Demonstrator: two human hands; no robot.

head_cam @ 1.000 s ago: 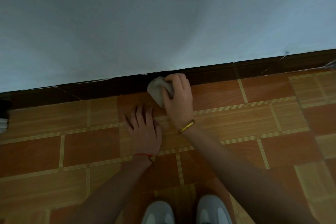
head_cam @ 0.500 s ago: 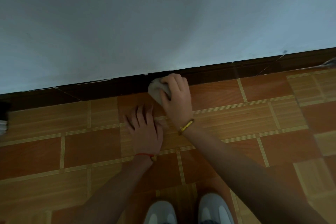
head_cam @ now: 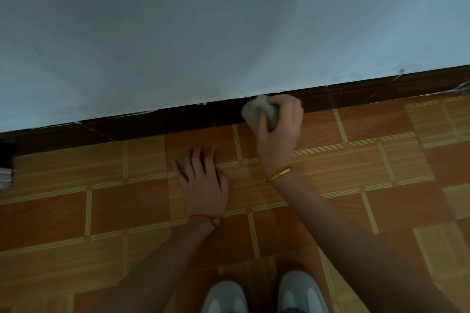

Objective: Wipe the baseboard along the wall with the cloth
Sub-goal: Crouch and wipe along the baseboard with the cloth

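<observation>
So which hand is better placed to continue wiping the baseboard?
The right hand: it already grips the cloth against the baseboard. The left hand lies flat on the floor, holding nothing.

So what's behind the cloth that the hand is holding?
The dark baseboard runs behind the cloth, with the pale wall above it. The right hand holds the cloth against it, so the strip of baseboard right behind the cloth is covered.
</observation>
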